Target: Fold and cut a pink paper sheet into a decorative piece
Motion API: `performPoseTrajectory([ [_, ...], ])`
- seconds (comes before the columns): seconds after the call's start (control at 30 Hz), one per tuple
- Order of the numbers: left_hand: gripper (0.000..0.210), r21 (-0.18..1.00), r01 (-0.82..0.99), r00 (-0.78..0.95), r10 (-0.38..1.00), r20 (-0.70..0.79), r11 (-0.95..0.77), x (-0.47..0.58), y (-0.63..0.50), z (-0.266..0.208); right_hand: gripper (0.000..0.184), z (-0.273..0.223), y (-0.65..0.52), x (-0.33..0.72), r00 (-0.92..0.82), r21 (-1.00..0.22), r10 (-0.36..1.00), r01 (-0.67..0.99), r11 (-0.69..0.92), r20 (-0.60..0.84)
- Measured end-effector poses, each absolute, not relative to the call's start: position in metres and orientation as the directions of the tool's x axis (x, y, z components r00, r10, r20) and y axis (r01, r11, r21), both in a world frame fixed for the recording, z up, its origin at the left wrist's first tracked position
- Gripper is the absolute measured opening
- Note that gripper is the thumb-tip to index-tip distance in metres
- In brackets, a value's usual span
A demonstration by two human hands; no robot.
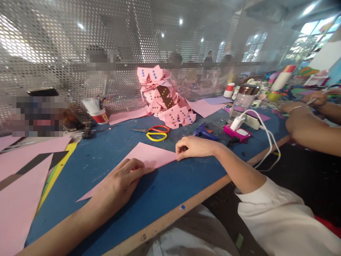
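Note:
A pink sheet of paper (150, 154), which looks folded into a triangle, lies on the blue tabletop (160, 188). My left hand (124, 179) rests over its near edge, fingers bent and thumb and forefinger pressed against the paper. At the sheet's right corner my right hand (195, 147) pinches the paper between thumb and fingers. Just beyond the sheet lie scissors (157, 136) with one red and one yellow handle. Close behind my right hand is a blue glue gun (204, 131). The paper under my left palm is hidden.
A pink paper construction with dotted squares (170, 99) stands before the perforated metal screen (119, 42). Pink sheets (23, 199) cover the left. A cup (98, 115), glass jar (242, 101) and magenta power strip (237, 134) with white cable stand around. Another person's arm (309, 124) is at right.

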State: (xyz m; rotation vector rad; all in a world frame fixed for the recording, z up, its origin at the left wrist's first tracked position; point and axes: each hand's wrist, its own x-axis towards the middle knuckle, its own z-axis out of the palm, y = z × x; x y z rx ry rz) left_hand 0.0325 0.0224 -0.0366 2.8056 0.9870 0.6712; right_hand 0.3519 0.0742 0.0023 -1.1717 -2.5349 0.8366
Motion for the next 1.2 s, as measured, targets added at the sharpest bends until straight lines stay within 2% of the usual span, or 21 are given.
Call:
performPoseTrajectory([
  [0.23, 0.038, 0.239, 0.579, 0.687, 0.625, 0.372, -0.779, 0.033, 0.021, -0.035, 0.018, 0.0, 0.077, 0.353, -0.659, -0.608, 0.751, 0.613, 0.505, -0.042],
  [0.53, 0.038, 0.221, 0.57, 0.686, 0.607, 0.401, -0.791, 0.033, 0.023, -0.039, 0.022, 0.006, 0.07, 0.347, -0.653, -0.527, 0.757, 0.648, 0.55, -0.014],
  [0.73, 0.038, 0.213, 0.558, 0.693, 0.592, 0.413, -0.802, 0.034, 0.022, -0.037, 0.022, -0.001, 0.069, 0.336, -0.683, -0.533, 0.728, 0.593, 0.603, 0.063],
  [0.97, 0.038, 0.215, 0.559, 0.691, 0.593, 0.414, -0.801, 0.034, 0.02, -0.037, 0.024, -0.005, 0.071, 0.333, -0.681, -0.535, 0.729, 0.592, 0.603, 0.068],
  [1.2, 0.039, 0.219, 0.562, 0.687, 0.597, 0.414, -0.798, 0.035, 0.022, -0.038, 0.018, -0.004, 0.068, 0.329, -0.657, -0.508, 0.752, 0.63, 0.587, 0.055],
])
